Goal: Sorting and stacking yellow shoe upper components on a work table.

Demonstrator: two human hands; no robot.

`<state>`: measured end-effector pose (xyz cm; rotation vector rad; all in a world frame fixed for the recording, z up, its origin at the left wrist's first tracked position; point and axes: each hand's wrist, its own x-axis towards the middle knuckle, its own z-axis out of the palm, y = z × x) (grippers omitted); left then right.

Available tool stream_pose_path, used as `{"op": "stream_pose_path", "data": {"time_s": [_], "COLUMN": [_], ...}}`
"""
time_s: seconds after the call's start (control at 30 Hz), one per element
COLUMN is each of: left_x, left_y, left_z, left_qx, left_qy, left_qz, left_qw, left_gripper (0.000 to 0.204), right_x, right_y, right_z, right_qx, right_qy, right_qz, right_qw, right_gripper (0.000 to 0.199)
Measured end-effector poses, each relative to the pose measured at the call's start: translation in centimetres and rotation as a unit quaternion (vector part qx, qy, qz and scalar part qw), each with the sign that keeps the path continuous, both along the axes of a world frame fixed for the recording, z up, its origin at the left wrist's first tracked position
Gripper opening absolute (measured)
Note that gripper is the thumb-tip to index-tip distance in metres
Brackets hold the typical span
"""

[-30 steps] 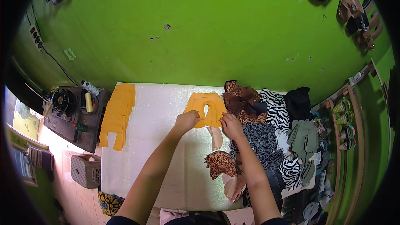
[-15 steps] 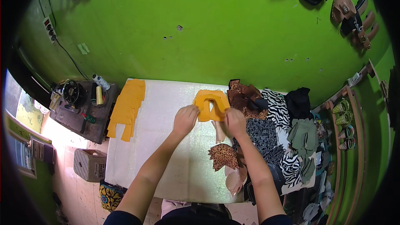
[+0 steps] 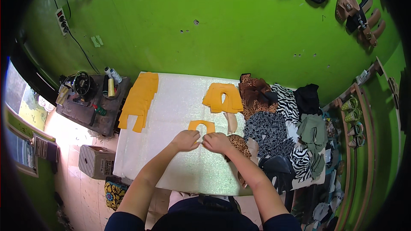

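My left hand and my right hand are close together over the middle of the white-covered table. Between them they pinch the two legs of a mustard-yellow U-shaped cut piece, perhaps leather or fabric. Its arch points away from me; the leg ends are hidden by my fingers. Beyond it lies a pile of similar yellow pieces with an oval gap in its middle. At the table's left edge, more yellow pieces overlap in a long row. A beige strip sits just below the pile.
Leopard-print pieces, zebra-print pieces, dark patterned pieces and olive pieces crowd the right side. A sewing machine with thread cones stands left. A box is on the floor. Sandals hang on the green wall.
Both hands have come from the yellow pile back toward me and closer together, bringing one U-shaped piece. The pile stays behind on the table. The whole view has shifted slightly.
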<state>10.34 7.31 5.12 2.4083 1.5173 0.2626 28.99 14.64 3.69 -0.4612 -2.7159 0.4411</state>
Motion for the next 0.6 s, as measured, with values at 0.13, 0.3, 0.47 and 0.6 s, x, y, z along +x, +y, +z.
{"op": "stream_pose_path", "data": {"time_s": [0.13,0.3,0.47,0.6], "left_x": [1.2,2.7,5.2,6.2], "left_y": [1.9,5.1,6.9,6.4], "left_z": [0.0,0.0,1.2,0.5], "left_qx": [0.107,0.078,0.013,-0.049], "left_qy": [-0.025,0.008,-0.043,-0.1], "left_qz": [0.038,0.099,0.141,0.173], "left_qw": [0.993,0.992,0.989,0.979], "left_gripper": [0.022,0.024,0.025,0.028], "right_x": [1.2,2.2,2.9,3.5], "right_y": [2.8,4.9,5.5,5.5], "right_z": [0.2,0.1,-1.4,-1.3], "right_qx": [-0.01,-0.012,-0.04,-0.104], "right_qy": [0.023,-0.01,-0.127,-0.1], "right_qz": [-0.235,-0.47,-0.465,-0.463], "right_qw": [0.972,0.883,0.875,0.875], "right_gripper": [0.022,0.033,0.042,0.035]}}
